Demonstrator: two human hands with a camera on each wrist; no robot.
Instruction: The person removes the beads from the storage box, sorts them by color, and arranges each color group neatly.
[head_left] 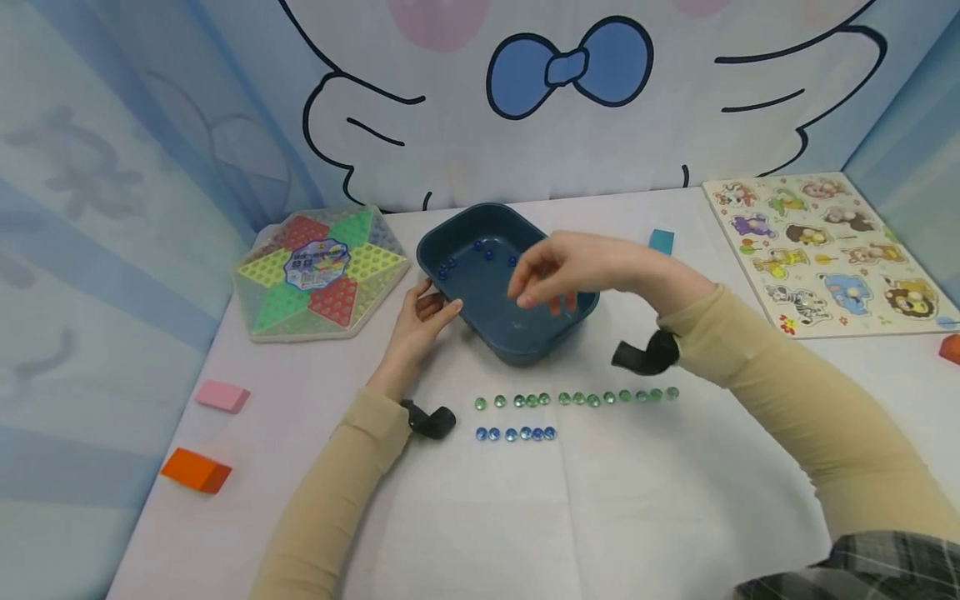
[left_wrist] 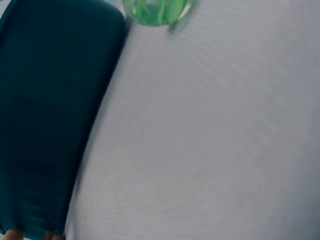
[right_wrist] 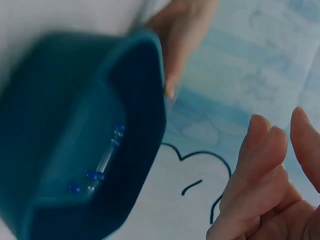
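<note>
Above the blue tub (head_left: 517,332) we see the right hand (head_left: 567,271), fingers loosely bent, thumb apart, holding nothing visible; the left hand (head_left: 418,327) grips the tub's left side; blue marbles (head_left: 489,255) lie inside; green marbles (head_left: 593,401) line the table (head_left: 480,508) nearer us.

The blue tub (head_left: 486,292) can be entered from above, walls blocking sideways.
</note>
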